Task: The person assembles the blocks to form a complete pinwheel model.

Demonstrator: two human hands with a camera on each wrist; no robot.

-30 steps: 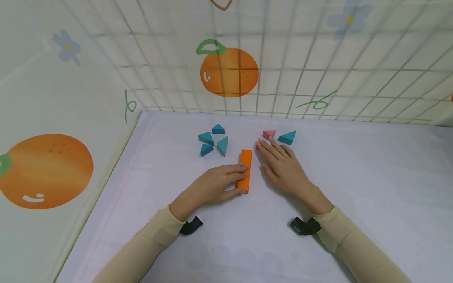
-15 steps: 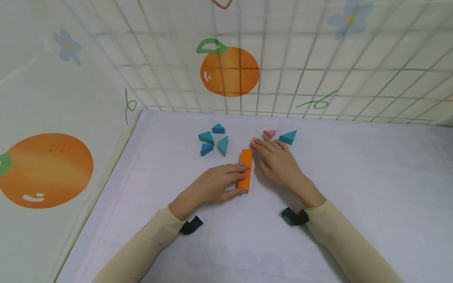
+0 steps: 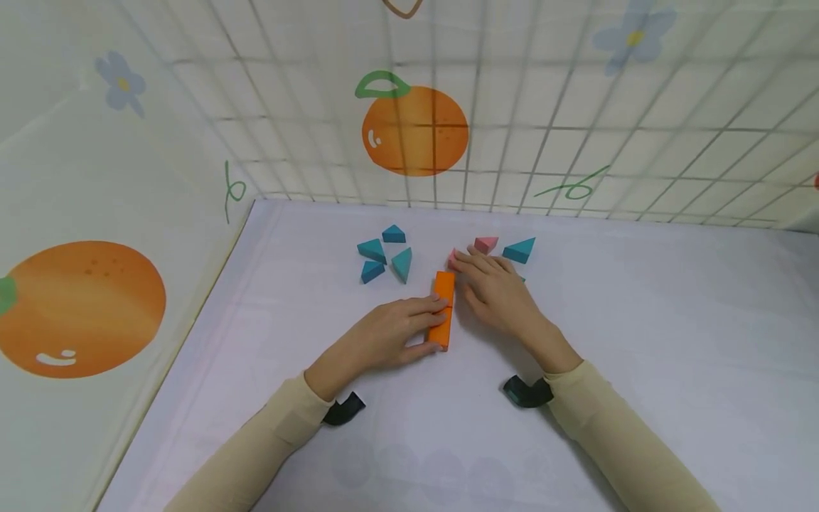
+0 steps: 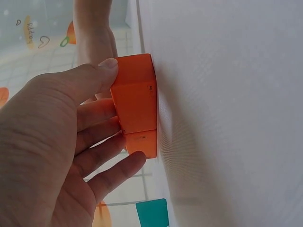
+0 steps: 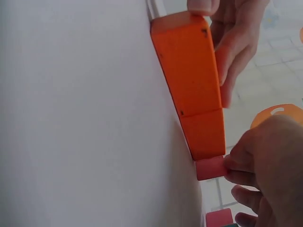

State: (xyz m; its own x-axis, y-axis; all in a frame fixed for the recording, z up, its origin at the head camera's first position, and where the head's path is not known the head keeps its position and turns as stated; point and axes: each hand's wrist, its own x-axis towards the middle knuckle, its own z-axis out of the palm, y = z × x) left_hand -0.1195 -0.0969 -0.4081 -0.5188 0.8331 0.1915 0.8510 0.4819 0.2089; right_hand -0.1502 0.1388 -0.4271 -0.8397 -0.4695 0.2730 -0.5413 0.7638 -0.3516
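Head view: too hard a nudge from the right hand [image 3: 502,290], its relaxed fingertips touching the small angular pink piece [image 5: 209,168] at the far end, could skew the two smooth, square-edged orange blocks [image 4: 135,111] that the left hand [image 3: 384,333] loosely holds end to end on the finely woven surface [image 3: 672,341].

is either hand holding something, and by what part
The left hand holds the two orange blocks by their top and near end; the right hand touches a pink block, whether gripped is unclear.

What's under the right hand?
In the head view, a pink block pokes out left of the right hand and a teal corner right of it; anything fully beneath is covered.
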